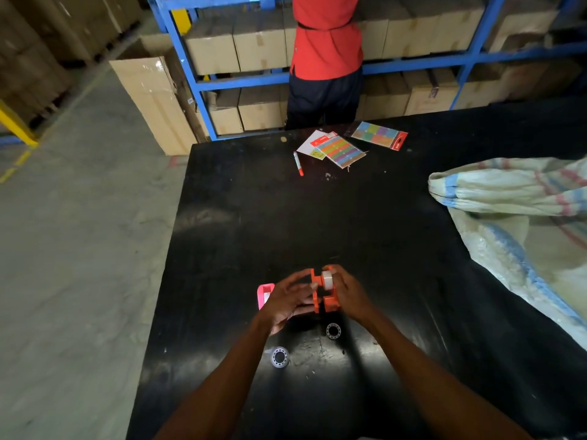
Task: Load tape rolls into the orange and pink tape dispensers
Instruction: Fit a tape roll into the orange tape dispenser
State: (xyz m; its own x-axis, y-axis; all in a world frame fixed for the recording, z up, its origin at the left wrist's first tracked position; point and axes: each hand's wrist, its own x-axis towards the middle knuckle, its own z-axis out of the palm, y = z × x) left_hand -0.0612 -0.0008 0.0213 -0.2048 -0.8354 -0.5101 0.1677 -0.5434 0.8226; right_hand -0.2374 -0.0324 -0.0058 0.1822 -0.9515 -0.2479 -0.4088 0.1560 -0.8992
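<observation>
I hold the orange tape dispenser (320, 296) just above the black table (317, 217), near its front. A whitish tape roll (327, 280) sits between its two sides at the top. My left hand (287, 300) grips the dispenser's left side and my right hand (349, 295) grips its right side. The pink tape dispenser (264, 294) lies on the table just left of my left hand, partly hidden by it. Two clear tape rolls lie flat in front of my hands: one (333, 330) below the orange dispenser and another (280, 356) further left and nearer me.
A red marker (298, 163) and packs of coloured sticky notes (341, 150) (379, 135) lie at the table's far edge. A woven sack (521, 217) covers the right side. A person in a red top (327, 36) stands beyond the table at blue shelves of cardboard boxes (254, 42).
</observation>
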